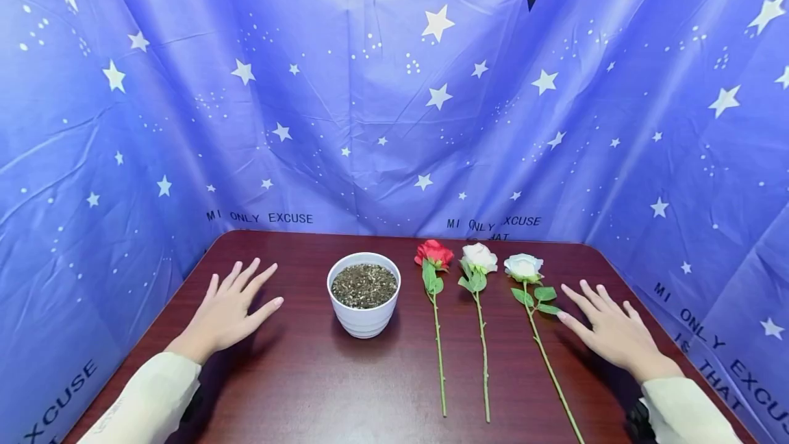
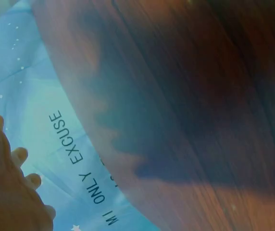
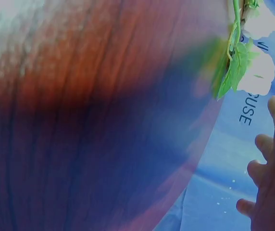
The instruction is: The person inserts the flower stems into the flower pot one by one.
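Note:
My left hand [image 1: 231, 310] is held over the left side of the table with fingers spread and nothing in it. On the right, my right hand [image 1: 616, 329] is likewise spread and holds nothing; its thumb and index tips are close beside the leaves of a pale bluish-white rose [image 1: 524, 268]. To the left of that flower lie a white rose [image 1: 480, 258] and a red rose [image 1: 434, 253], all with long green stems pointing toward me. A white pot [image 1: 365, 324] filled with dark soil [image 1: 364, 286] stands upright between my left hand and the red rose.
The dark red wooden table [image 1: 290, 389] has rounded far corners. Blue curtains [image 1: 370, 122] with white stars and printed words hang behind it and along both sides, close to its edges.

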A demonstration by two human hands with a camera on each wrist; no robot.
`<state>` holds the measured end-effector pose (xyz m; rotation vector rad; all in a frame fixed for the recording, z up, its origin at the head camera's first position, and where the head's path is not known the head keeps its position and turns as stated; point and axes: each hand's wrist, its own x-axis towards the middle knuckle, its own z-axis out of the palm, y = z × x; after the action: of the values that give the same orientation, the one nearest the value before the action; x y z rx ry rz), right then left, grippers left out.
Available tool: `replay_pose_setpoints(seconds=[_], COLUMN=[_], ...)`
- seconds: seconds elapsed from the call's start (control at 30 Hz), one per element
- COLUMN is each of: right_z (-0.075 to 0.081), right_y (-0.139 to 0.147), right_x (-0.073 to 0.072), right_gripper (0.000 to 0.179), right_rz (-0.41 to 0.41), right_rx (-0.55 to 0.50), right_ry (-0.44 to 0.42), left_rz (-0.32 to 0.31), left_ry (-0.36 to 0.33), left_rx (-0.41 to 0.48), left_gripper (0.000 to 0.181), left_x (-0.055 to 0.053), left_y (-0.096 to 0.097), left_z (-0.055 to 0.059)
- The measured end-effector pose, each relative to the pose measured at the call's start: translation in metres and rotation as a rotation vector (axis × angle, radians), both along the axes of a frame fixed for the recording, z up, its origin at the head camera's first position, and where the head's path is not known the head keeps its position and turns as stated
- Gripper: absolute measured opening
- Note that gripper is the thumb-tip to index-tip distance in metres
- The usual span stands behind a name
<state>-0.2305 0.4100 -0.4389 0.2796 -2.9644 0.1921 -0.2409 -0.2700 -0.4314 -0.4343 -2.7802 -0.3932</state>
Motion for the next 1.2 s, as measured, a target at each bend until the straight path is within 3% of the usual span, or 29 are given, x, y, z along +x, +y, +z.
replay_pose_setpoints(seconds=[0.17, 0.47, 0.73, 1.2], right_z=[0.001, 0.006, 0.008, 0.015], right_y=[-0.001, -0.014, -0.024, -0.047], right_x=[0.0, 0.002, 0.003, 0.004], right_gripper=[0.069, 0.065, 0.06, 0.055], right_rz=[0.01, 0.052, 0.085, 0.134], right_rx=[-0.003, -0.038, -0.049, -0.087], right_ry=[0.018, 0.018, 0.051, 0.011], left_rz=[-0.061, -0.192, -0.235, -0.333], left_ry=[-0.068, -0.114, -0.139, -0.232], left_rx=[0.072, 0.197, 0.271, 0.525], left_gripper=[0.066, 0.066, 0.065, 0.075], left_x=[-0.002, -0.007, -0.009, -0.006], left_y=[0.008, 0.027, 0.04, 0.074], left_z=[-0.002, -0.009, -0.008, -0.005])
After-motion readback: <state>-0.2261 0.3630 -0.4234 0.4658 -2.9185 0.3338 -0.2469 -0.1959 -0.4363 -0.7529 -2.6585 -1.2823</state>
